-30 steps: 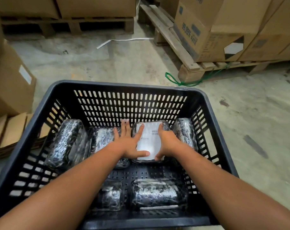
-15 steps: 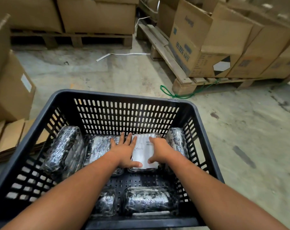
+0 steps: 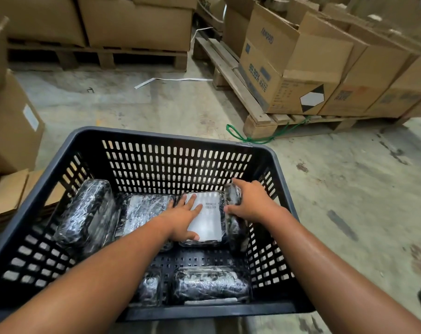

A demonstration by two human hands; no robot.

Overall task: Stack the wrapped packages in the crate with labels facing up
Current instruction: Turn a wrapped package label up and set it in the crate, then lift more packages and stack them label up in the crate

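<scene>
Our left hand [image 3: 183, 219] flat, fingers spread, pressing labelled package [image 3: 206, 219] in back row of black crate [image 3: 142, 137]; nothing gripped. Our right hand [image 3: 249, 201] curled around edge-standing package [image 3: 233, 208] beside right wall, thumb on inner face. Label side of that one: cannot tell. Risks, as we judge: slick film slips from grip; package tips onto neighbour label-down; tight gap at wall jams it. More wrapped packages [image 3: 210, 284] near front wall.
</scene>
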